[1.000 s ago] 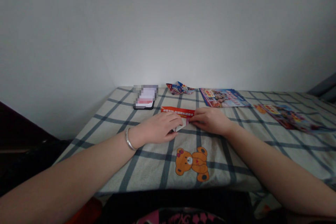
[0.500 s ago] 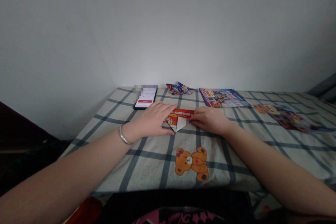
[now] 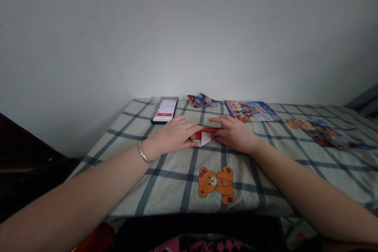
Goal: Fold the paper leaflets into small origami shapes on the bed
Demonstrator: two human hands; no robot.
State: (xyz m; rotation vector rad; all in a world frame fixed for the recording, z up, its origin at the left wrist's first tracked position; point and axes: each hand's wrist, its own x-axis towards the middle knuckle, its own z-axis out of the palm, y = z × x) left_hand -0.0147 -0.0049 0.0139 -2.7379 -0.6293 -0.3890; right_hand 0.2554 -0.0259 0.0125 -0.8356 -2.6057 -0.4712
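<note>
A red printed sheet of paper [image 3: 206, 138], folded with a white triangular part showing, lies on the checked cloth between my hands. From the left, my left hand [image 3: 176, 134] grips its side, thumb at the near edge and fingers over the far edge. At the other end my right hand [image 3: 234, 133] pinches the paper's right side, with one finger stretched out above the far edge. My hands cover both ends of the paper. A silver bangle [image 3: 143, 152] circles my left wrist.
A phone [image 3: 164, 116] with a lit screen lies behind my left hand. Near the wall sits a folded paper piece [image 3: 202, 100]. A stack of colourful flyers [image 3: 254, 111] and another flyer [image 3: 330, 134] lie to the right. The checked cloth [image 3: 165, 189] bears a printed bear.
The far part of the red paper has tilted up or folded toward me, so less of its printed face shows. My left fingers have shifted slightly right; a right finger has lifted outward.
</note>
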